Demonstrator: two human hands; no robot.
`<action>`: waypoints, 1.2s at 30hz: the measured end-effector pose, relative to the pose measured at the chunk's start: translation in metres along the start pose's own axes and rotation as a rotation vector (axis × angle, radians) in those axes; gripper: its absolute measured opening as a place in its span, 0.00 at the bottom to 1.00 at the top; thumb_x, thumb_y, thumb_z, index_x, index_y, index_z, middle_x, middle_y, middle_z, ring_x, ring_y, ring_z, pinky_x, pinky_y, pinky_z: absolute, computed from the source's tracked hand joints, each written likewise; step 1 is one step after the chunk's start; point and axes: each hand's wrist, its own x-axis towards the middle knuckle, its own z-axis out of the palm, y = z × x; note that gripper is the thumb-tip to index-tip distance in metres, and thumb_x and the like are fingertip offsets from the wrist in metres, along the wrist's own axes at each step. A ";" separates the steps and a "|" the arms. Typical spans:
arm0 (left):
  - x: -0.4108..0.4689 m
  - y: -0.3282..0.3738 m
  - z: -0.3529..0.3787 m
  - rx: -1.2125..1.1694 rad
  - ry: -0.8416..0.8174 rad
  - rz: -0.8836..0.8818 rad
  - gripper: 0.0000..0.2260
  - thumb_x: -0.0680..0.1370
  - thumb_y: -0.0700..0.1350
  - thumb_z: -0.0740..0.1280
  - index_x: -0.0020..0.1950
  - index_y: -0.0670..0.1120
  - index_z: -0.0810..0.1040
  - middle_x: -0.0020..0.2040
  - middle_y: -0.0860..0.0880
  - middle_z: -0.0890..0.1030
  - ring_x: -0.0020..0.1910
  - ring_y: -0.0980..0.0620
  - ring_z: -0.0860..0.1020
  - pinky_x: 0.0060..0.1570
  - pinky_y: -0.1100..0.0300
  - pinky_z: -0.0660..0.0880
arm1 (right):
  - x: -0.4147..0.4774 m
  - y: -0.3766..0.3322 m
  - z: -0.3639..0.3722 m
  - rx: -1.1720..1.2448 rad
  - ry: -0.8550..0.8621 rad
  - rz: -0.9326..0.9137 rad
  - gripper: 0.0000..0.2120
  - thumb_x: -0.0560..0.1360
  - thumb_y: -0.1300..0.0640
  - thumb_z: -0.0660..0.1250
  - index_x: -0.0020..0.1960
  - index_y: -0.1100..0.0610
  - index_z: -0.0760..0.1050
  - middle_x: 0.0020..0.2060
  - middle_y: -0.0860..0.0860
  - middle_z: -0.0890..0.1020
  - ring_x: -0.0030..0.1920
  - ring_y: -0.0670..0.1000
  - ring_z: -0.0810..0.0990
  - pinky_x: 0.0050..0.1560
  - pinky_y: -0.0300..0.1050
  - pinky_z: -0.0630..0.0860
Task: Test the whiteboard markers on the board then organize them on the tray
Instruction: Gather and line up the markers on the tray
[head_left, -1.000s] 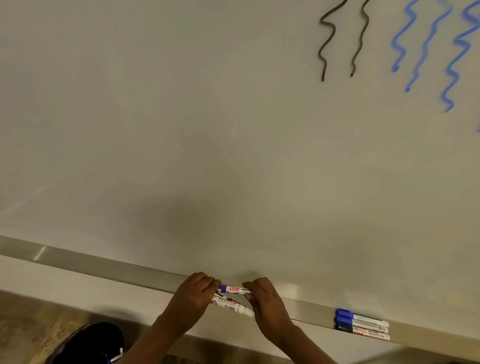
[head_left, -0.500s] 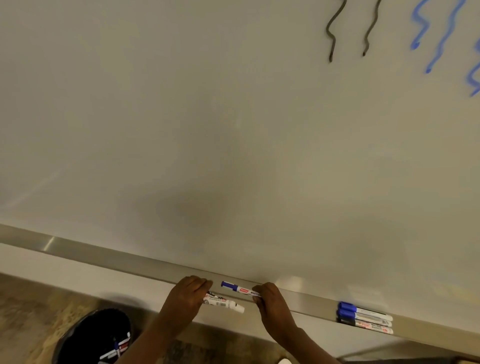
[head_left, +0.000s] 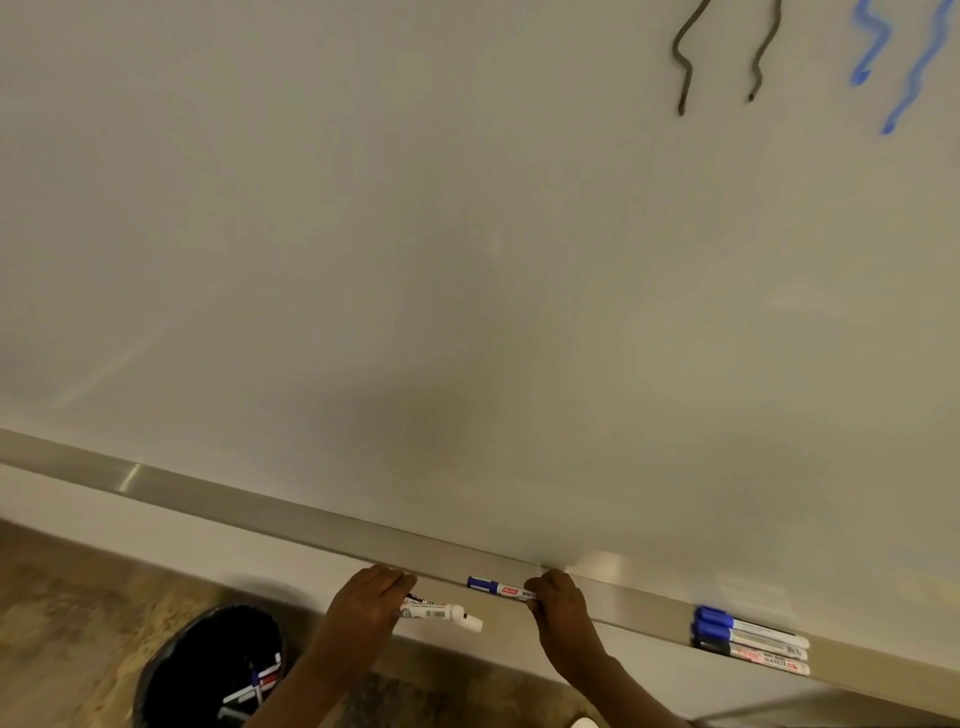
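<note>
My left hand (head_left: 370, 605) grips a white marker (head_left: 441, 614) by one end; its white end points right, just below the metal tray (head_left: 260, 512) of the whiteboard (head_left: 415, 260). My right hand (head_left: 558, 603) holds the right end of a blue-capped marker (head_left: 496, 587), which lies along the tray with its cap to the left. Farther right, three markers (head_left: 750, 640) lie side by side on the tray: two with blue caps and one with a black cap.
Black squiggles (head_left: 685, 62) and blue squiggles (head_left: 904, 67) mark the board's upper right. A black bin (head_left: 208, 670) with several markers inside stands on the brown floor at the lower left. The tray runs diagonally from the left edge to the lower right.
My hands have drawn apart: the blue-capped marker now lies on the tray under my right hand, and the white marker has moved left and down. The view has tilted downward.
</note>
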 end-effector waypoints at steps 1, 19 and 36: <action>0.000 -0.001 0.000 0.008 0.030 0.005 0.25 0.51 0.47 0.85 0.45 0.46 0.85 0.42 0.50 0.85 0.40 0.53 0.83 0.42 0.58 0.80 | 0.000 -0.001 0.002 -0.009 -0.006 0.016 0.06 0.72 0.61 0.72 0.48 0.52 0.81 0.40 0.49 0.77 0.37 0.46 0.70 0.36 0.33 0.66; 0.001 0.000 0.004 -0.066 0.044 0.007 0.22 0.54 0.44 0.84 0.46 0.44 0.85 0.42 0.48 0.84 0.40 0.52 0.83 0.43 0.57 0.81 | 0.000 -0.008 0.000 -0.192 -0.083 0.033 0.15 0.57 0.53 0.83 0.41 0.52 0.83 0.36 0.48 0.78 0.32 0.47 0.76 0.34 0.29 0.68; 0.016 0.011 -0.012 -0.071 -0.028 -0.011 0.16 0.80 0.54 0.63 0.47 0.45 0.85 0.41 0.49 0.84 0.38 0.53 0.82 0.41 0.60 0.80 | 0.009 -0.045 -0.034 0.107 -0.006 -0.248 0.09 0.73 0.59 0.69 0.53 0.56 0.82 0.51 0.52 0.79 0.48 0.50 0.78 0.48 0.31 0.71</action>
